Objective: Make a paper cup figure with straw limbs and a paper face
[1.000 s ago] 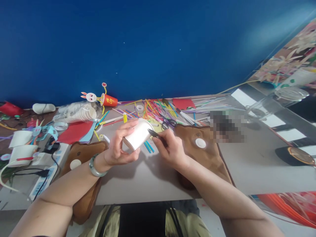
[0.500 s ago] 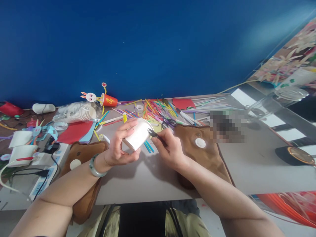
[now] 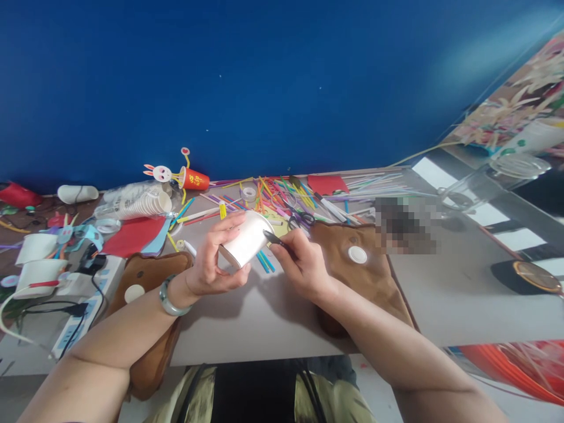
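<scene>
My left hand [image 3: 214, 258] is wrapped round a tilted white paper cup [image 3: 249, 238], held above the grey table. Fingers lie along its upper side and the thumb presses from below. Closed in my right hand [image 3: 304, 261] are small black scissors [image 3: 275, 238], their tips against the cup's side near its upper right end. Whether the tips have pierced the wall I cannot tell. Behind the cup lie blue sticks [image 3: 265, 262] and a second pair of black scissors [image 3: 301, 220].
Colourful pipe cleaners [image 3: 277, 197] are strewn at the back. Brown pouches [image 3: 352, 279] flank my hands. Stacked paper cups [image 3: 150, 202], red paper [image 3: 127, 236], a rabbit-faced stick figure on a red cup [image 3: 195, 179] and a power strip [image 3: 81, 317] stand left. A round dark object [image 3: 524, 278] lies right.
The scissor blades were slightly apart at the cup's side and are now closer together. Both hands and the cup have hardly moved.
</scene>
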